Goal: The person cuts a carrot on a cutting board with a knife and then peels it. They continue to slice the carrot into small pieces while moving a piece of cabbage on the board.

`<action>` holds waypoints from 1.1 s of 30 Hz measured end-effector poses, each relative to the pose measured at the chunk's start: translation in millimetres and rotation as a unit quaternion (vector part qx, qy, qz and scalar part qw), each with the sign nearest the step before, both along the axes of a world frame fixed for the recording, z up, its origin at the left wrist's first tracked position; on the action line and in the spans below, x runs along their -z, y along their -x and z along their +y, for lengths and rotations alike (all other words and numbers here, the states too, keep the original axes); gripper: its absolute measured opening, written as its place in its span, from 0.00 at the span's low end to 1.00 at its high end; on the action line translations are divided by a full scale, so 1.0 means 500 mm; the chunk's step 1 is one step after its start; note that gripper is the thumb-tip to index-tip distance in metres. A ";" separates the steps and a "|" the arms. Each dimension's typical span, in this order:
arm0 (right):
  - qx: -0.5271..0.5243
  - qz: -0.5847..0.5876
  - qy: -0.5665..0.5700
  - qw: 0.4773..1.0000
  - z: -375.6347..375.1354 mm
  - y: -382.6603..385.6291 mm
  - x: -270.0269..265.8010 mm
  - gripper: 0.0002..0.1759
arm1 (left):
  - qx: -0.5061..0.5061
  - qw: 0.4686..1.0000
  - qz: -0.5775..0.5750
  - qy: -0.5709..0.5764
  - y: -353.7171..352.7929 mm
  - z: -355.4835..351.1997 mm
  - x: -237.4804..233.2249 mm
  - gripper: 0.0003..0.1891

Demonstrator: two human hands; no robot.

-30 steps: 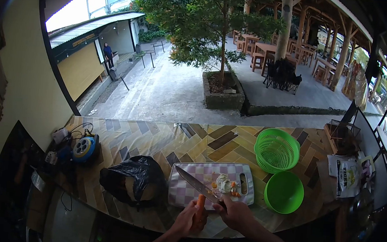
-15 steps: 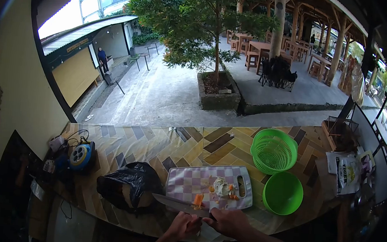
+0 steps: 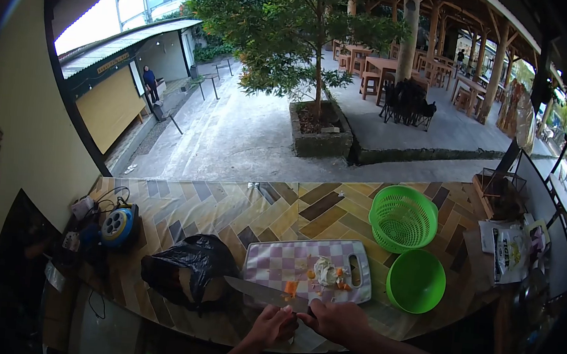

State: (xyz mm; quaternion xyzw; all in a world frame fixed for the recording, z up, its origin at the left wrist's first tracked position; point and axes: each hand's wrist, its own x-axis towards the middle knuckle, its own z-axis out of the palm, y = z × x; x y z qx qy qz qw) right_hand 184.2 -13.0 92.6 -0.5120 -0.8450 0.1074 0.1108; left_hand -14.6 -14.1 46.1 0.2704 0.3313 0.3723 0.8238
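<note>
My right hand (image 3: 337,322) is wrapped round the handle of a large kitchen knife (image 3: 262,292), whose blade points left across the front edge of the cutting board (image 3: 270,256). Close beside the handle, my left hand (image 3: 274,325) is closed, thumb against fingers; what it holds, if anything, is hidden. Behind the blade an orange piece (image 3: 291,288), perhaps carrot, shows on the pink-and-white checked board. A whitish crumpled heap (image 3: 324,271) with orange scraps (image 3: 342,285) lies near the board's handle slot.
A green strainer basket (image 3: 402,220) and a green bowl (image 3: 416,281) stand right of the board. To its left sits a black plastic bag (image 3: 196,270), with a blue cable reel (image 3: 120,225) farther left. Packets (image 3: 510,253) lie at the right. A person (image 3: 150,82) stands far off outside.
Less of the orange piece shows above the blade now. The knife and both hands have shifted only slightly, and the whole view has moved a little.
</note>
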 end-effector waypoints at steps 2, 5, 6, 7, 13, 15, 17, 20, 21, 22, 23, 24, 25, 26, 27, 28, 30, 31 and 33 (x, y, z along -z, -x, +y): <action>0.001 -0.001 -0.007 1.000 -0.001 0.002 -0.005 0.27 | 0.000 1.000 -0.014 0.012 0.001 0.001 -0.004 0.20; 0.004 -0.003 -0.011 1.000 -0.002 0.006 -0.013 0.27 | 0.014 0.998 -0.059 0.023 0.009 0.002 0.015 0.17; 0.005 -0.004 -0.012 1.000 -0.001 0.007 -0.016 0.27 | 0.021 0.998 -0.060 0.018 0.011 0.003 0.021 0.17; 0.004 0.002 -0.013 1.000 0.000 0.007 -0.016 0.27 | 0.027 0.998 -0.062 0.014 0.012 0.004 0.023 0.18; -0.005 -0.005 -0.025 1.000 0.004 0.007 -0.020 0.27 | 0.003 0.999 -0.021 0.050 0.003 0.003 -0.014 0.21; -0.006 -0.008 -0.028 1.000 0.007 0.007 -0.023 0.28 | 0.003 0.999 -0.025 0.022 0.003 0.001 -0.017 0.21; -0.006 -0.013 -0.029 0.999 0.011 0.007 -0.027 0.28 | 0.003 0.999 -0.036 0.017 0.004 0.001 -0.014 0.20; 0.026 0.007 -0.021 0.999 0.020 0.006 -0.024 0.28 | 0.011 0.998 -0.050 0.034 0.009 0.006 0.013 0.18; 0.042 0.019 -0.017 0.999 0.024 0.006 -0.023 0.28 | 0.017 0.998 -0.047 0.030 0.010 0.010 0.021 0.17; 0.054 0.035 0.003 0.998 0.029 0.003 -0.028 0.28 | 0.024 0.998 -0.043 0.026 0.011 0.012 0.025 0.17; 0.066 0.051 0.025 0.996 0.035 -0.002 -0.035 0.28 | 0.018 0.997 -0.063 0.030 0.010 0.011 0.025 0.17; 0.078 0.067 0.045 0.994 0.039 -0.006 -0.039 0.28 | 0.012 0.996 -0.082 0.034 0.006 0.008 0.013 0.17; 0.077 0.088 0.037 0.992 0.037 -0.009 -0.033 0.29 | 0.005 0.994 -0.102 0.037 0.001 0.008 -0.001 0.17; 0.075 0.109 0.028 0.991 0.030 -0.011 -0.021 0.29 | -0.022 0.996 -0.082 0.024 -0.008 0.006 -0.023 0.17; 0.073 0.129 0.019 0.989 0.028 -0.012 -0.014 0.29 | -0.048 0.997 -0.063 0.011 -0.020 0.006 -0.050 0.16; 0.061 0.109 0.036 0.992 0.026 -0.013 -0.015 0.29 | -0.075 0.996 -0.045 0.000 -0.027 0.006 -0.062 0.16; 0.038 0.071 0.074 0.994 0.013 -0.012 -0.021 0.30 | -0.067 0.996 -0.044 -0.037 -0.019 0.009 -0.025 0.16; 0.032 0.085 0.058 0.994 0.008 -0.010 -0.022 0.30 | -0.061 0.996 -0.042 -0.055 -0.015 0.009 -0.007 0.15; 0.020 0.062 0.048 0.997 0.004 -0.010 -0.013 0.30 | -0.071 0.996 0.007 -0.047 -0.016 0.007 0.012 0.15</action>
